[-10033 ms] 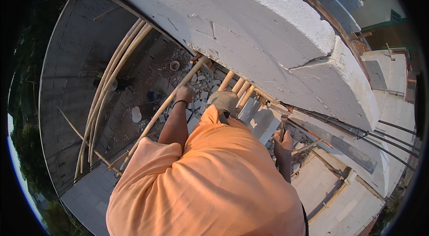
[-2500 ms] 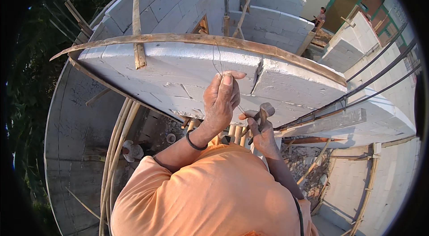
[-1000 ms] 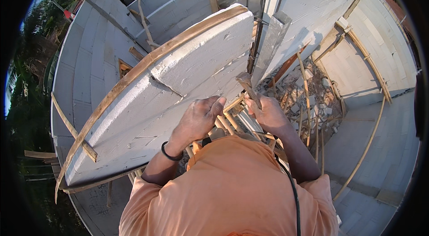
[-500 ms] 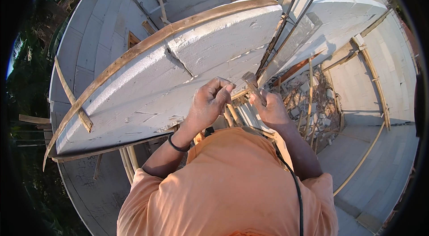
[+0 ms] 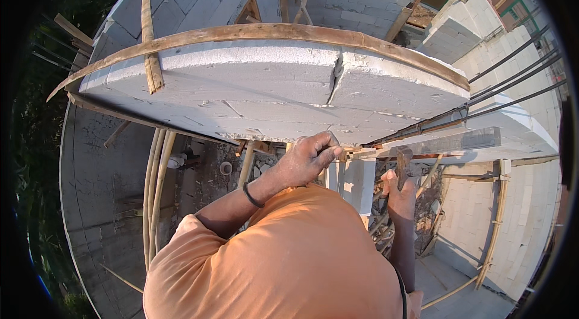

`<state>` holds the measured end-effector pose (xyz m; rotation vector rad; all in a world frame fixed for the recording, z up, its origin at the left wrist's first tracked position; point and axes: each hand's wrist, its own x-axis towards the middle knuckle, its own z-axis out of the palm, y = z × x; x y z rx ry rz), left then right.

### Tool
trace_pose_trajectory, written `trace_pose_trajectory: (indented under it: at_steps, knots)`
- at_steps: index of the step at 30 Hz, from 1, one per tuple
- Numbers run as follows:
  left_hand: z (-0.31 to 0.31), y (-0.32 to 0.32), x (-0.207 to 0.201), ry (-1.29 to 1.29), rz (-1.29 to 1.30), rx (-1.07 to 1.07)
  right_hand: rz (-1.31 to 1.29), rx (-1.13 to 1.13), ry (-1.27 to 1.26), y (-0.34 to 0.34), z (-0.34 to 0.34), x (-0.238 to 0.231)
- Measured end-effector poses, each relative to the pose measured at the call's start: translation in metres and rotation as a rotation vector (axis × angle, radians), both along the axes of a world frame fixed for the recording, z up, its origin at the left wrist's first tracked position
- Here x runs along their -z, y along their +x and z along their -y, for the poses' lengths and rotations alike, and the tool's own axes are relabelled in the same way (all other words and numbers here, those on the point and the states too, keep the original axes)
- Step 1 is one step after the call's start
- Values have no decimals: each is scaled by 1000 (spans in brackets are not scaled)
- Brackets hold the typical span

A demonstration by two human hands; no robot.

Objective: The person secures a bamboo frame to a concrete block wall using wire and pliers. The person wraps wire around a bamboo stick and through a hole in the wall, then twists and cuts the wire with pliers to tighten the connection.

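My left hand (image 5: 309,159) is raised in front of my chest, its fingers pinched together. Anything between thumb and fingers is too small to make out. It appears just in front of the lower part of a white block wall (image 5: 265,92). Lower right of it, my right hand (image 5: 400,195) is closed round a hammer (image 5: 403,160), whose dark head points up and away from me. A long wooden board (image 5: 253,31) runs along the wall's top, and a vertical joint between two blocks shows an open gap.
Several dark steel bars (image 5: 512,86) stick out at the wall's right end. Bamboo poles (image 5: 158,183) stand below left. A short wooden stick (image 5: 152,65) crosses the board. Rubble (image 5: 425,210) lies far below on the right, and a small bucket (image 5: 225,168) sits below left.
My view has turned right, so the wall now lies more level across it. The right hand with the hammer has moved away from the left hand, which stays pinched.
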<state>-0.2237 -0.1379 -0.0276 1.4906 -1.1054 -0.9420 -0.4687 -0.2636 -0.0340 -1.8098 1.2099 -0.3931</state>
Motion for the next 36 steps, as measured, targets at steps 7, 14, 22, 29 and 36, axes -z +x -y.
trace_pose_trajectory:
  at_steps: [7, 14, 22, 29, 36]
  knots:
    - [-27, 39, -6, -63, 149, -309, 135, -253, 178, 7, 5, 34]
    - [-17, 50, -49, -356, 59, -577, 575, -282, 183, 51, -3, 16]
    - [-12, 79, -117, -686, 18, -539, 258, -532, 174, 98, -6, -12]
    - [20, 53, -87, -823, -634, -802, 533, -416, -278, 138, -38, -21]
    - [16, 53, -78, -843, -814, -717, 516, -331, -18, 145, -24, -29]
